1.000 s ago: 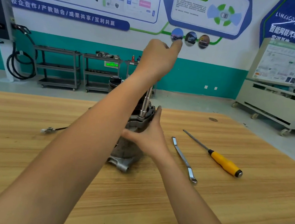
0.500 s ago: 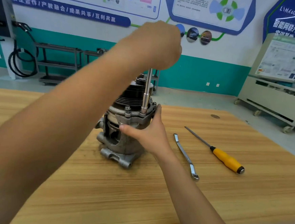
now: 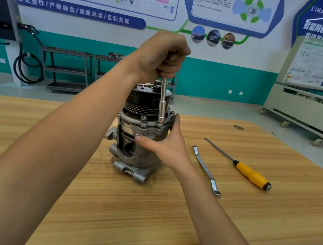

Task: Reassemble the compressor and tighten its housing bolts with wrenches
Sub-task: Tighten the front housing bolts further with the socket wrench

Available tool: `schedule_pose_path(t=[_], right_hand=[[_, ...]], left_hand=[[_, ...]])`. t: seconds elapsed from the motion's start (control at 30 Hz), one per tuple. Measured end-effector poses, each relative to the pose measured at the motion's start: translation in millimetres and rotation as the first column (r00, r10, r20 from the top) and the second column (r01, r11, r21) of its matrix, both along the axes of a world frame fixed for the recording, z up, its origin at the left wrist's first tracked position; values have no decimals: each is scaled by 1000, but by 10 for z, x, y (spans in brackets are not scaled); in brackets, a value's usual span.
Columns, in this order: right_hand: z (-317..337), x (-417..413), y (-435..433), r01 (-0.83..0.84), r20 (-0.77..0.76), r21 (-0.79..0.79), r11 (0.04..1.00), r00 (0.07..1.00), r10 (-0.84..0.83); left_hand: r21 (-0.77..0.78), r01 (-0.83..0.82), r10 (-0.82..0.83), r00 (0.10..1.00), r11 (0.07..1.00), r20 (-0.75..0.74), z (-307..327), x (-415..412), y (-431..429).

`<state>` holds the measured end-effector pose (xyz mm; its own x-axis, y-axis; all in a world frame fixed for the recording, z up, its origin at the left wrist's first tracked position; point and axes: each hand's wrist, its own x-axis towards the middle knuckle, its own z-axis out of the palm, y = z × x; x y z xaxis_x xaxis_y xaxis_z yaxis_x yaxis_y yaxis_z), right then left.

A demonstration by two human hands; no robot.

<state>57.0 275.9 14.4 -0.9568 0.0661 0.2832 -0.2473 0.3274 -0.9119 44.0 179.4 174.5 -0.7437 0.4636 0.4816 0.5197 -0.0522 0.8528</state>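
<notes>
Left hand [image 3: 161, 59] grips socket wrench [image 3: 162, 105] | right hand [image 3: 167, 144] open, presses compressor [image 3: 141, 160]

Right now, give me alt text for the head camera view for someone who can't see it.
A left hand grips a socket wrench standing upright on the rim of a compressor on a wooden table, while the right hand presses against its side. A flat wrench and a yellow-handled screwdriver lie to its right.
</notes>
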Motion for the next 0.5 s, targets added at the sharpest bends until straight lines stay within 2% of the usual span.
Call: schedule_pose_path(t=[0.07,0.13,0.2,0.27,0.3,0.4,0.47,0.5], right_hand=[[1,6,-2,2,3,-2,1000,1000,-2],[-3,3,-5,9,17,-3,1000,1000,-9],[-8,10,-11,14,23,4,1000,1000,-15],[-7,13,-22,14,21,12,1000,1000,-15],[-7,17,-26,14,23,15,1000,1000,-14],[-1,11,-27,19,21,29,999,1000,-19],[0,7,-29,18,24,36,999,1000,-19],[-3,2,-29,14,24,35,999,1000,-15]], left_hand=[[-35,-42,42,999,998,4,2,10,-3],[-131,-220,202,970,967,-137,-14,92,42],[-225,-496,415,849,839,-327,-34,187,101],[-215,-694,564,695,687,-446,-51,224,189],[-182,-716,600,674,674,-431,-67,240,243],[62,-589,589,787,806,-184,-111,236,405],[246,-526,547,837,814,-20,-125,220,452],[306,-518,540,842,799,13,-129,199,467]])
